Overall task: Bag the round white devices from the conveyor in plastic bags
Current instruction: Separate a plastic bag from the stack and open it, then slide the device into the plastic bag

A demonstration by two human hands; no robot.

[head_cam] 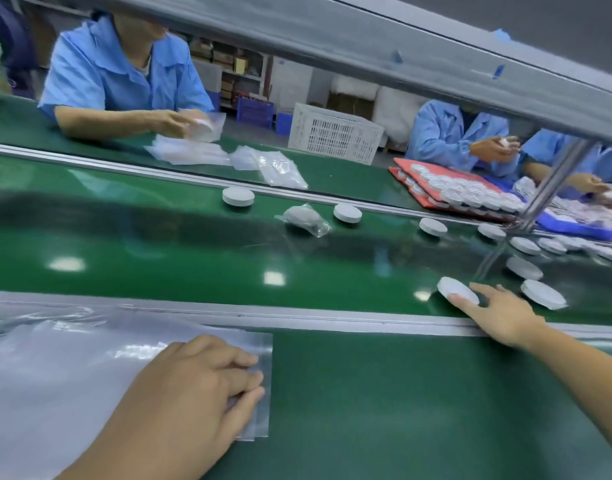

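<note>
My right hand (501, 313) reaches over the rail onto the green conveyor (193, 265). It grips a round white device (456, 289) between thumb and fingers, and the device's near edge is tilted up. More round white devices (543, 294) lie just right of it and further along the belt. One bagged device (302, 218) lies mid-belt. My left hand (193, 386) rests on a stack of clear plastic bags (72, 368) on the near bench. Its thumb and fingertips pinch the top bag's right edge.
A metal rail (297, 317) separates the bench from the belt. Across the belt, people in blue coats handle devices and bags. A red tray (432, 199) holds several devices at the right. A slanted metal post (553, 181) and an overhead beam (366, 46) cross the view. A white crate (335, 133) stands behind.
</note>
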